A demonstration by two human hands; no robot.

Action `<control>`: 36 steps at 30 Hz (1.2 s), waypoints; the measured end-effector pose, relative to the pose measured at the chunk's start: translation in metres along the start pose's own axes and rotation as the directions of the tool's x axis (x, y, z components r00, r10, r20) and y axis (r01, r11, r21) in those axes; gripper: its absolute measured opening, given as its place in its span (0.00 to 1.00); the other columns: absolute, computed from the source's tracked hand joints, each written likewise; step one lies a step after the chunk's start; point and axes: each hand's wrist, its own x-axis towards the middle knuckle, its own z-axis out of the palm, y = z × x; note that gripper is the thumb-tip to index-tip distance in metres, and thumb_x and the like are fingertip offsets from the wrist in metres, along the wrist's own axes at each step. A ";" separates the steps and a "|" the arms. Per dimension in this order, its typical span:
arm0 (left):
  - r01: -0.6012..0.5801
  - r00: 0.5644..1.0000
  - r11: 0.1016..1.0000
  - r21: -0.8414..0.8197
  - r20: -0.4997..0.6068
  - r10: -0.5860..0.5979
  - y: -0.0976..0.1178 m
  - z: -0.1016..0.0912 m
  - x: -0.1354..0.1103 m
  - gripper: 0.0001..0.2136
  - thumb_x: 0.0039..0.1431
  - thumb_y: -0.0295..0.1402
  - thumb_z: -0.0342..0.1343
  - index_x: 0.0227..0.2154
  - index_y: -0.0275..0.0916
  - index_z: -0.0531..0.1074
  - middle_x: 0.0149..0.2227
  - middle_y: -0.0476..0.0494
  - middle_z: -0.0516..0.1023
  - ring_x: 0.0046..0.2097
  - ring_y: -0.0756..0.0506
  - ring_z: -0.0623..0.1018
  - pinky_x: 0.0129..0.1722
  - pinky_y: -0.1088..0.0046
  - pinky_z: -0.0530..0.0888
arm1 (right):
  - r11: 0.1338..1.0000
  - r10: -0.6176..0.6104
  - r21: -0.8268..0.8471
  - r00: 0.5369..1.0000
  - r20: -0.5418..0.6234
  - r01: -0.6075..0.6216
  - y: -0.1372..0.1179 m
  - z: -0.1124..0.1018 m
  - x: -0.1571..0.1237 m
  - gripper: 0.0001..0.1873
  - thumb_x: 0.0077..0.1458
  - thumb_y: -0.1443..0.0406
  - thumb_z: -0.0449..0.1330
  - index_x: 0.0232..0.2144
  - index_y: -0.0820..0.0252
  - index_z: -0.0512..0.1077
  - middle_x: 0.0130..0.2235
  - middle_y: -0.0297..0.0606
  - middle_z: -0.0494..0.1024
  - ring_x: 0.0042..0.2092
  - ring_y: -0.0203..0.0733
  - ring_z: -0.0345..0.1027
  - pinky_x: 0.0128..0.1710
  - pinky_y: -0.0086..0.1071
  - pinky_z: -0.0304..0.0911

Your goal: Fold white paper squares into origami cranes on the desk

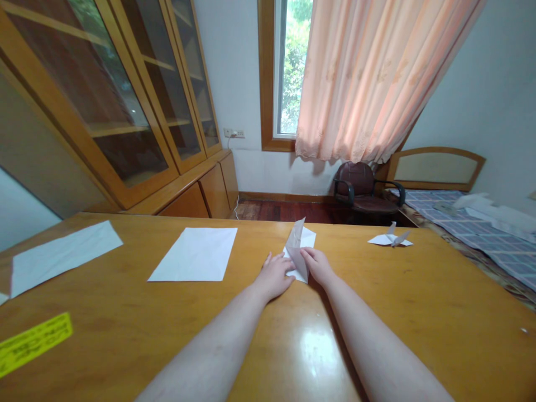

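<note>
A big wooden table (125,335) fills the bottom of the view. Behind it on the left is a tall bookcase with glass doors (165,139), and a pink curtain (377,72) hangs by the window. On the right there is a bed (464,215) with a checked cover, and beside it a brown office chair (355,181) with black arms. On the table, a long white sheet (65,257) lies at the far left, and another flat white sheet (190,257) lies between it and the hands. A yellow label (36,340) is near the left edge; its words are too blurry to read. The left hand (276,276) is spread out, palm down, with its fingers on the folded paper (298,258) and no grip on it. The right hand (318,265) has its thumb and fingers pinched together on the paper's edge. This paper is at the middle of the table's far side, and one flap stands up. The step in hand looks like folding that flap. I think the next move calls for a firm left hand and a soft, careful right pinch, so the thin paper doesn't crumple. The smallest thing, a paper bird (379,240), sits well apart on the right.
</note>
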 end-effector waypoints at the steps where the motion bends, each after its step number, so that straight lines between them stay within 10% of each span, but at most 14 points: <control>1: -0.022 1.000 1.000 -0.009 0.004 0.022 -0.001 0.001 0.000 0.14 0.54 0.36 0.54 0.44 0.51 0.73 0.55 0.49 0.70 0.60 0.40 0.61 0.61 0.47 0.47 | 1.000 0.006 -0.005 1.000 -0.022 -0.007 0.001 0.000 0.000 0.22 0.57 0.53 0.48 0.31 0.61 0.74 0.33 0.38 0.78 0.36 0.43 0.69 0.37 0.34 0.63; 20: -0.071 0.996 0.990 -0.120 -0.060 0.064 -0.004 -0.001 0.005 0.10 0.53 0.32 0.56 0.38 0.44 0.77 0.43 0.46 0.76 0.47 0.44 0.73 0.50 0.68 0.67 | 0.991 -0.016 -0.127 0.995 0.095 0.028 0.000 0.003 0.000 0.09 0.48 0.62 0.59 0.31 0.59 0.77 0.36 0.39 0.79 0.41 0.43 0.71 0.45 0.37 0.63; 36: 0.248 0.963 0.965 0.081 -0.130 -0.237 -0.007 0.000 0.003 0.24 0.54 0.42 0.54 0.54 0.42 0.63 0.53 0.41 0.70 0.56 0.40 0.66 0.55 0.63 0.60 | 0.965 -0.027 -0.252 0.985 0.170 0.070 -0.003 0.003 0.003 0.11 0.43 0.69 0.62 0.33 0.58 0.78 0.38 0.40 0.80 0.41 0.43 0.71 0.45 0.35 0.63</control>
